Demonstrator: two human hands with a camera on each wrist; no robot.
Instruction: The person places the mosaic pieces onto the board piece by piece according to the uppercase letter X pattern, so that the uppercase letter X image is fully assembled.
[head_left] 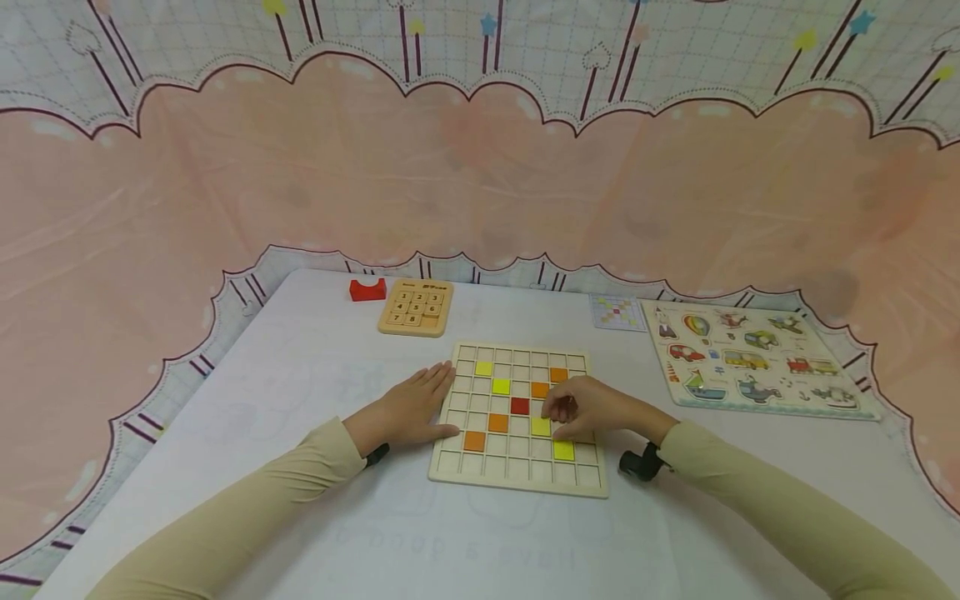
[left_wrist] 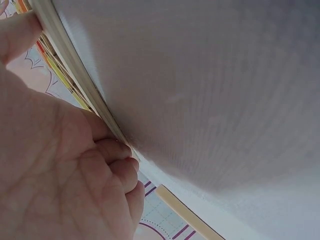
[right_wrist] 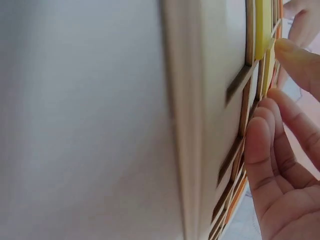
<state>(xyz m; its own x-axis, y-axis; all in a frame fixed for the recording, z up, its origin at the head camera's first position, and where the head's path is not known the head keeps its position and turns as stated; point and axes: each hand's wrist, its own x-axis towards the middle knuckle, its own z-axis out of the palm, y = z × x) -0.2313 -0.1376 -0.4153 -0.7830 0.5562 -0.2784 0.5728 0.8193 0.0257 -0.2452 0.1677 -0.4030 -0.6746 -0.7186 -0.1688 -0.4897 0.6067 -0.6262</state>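
Observation:
A wooden grid board (head_left: 517,475) lies on the white table, with several yellow and orange square tiles and one red tile (head_left: 520,406) set in its cells in two crossing diagonals. My left hand (head_left: 411,410) rests at the board's left side, its fingertips and thumb touching the edge; the left wrist view shows the palm against the board's rim (left_wrist: 75,70). Over the board's right half is my right hand (head_left: 588,408). Its thumb and bent fingers touch around a yellow tile (head_left: 540,427) lying in its cell, with thumb and index finger apart. Another yellow tile (head_left: 563,451) sits lower right.
Behind the board lie a red notched block (head_left: 367,290) and a wooden number puzzle (head_left: 416,308). A small pattern card (head_left: 617,312) with a coloured cross and a vehicle picture puzzle (head_left: 757,362) lie at the back right. A printed curtain (head_left: 480,175) hangs behind the table.

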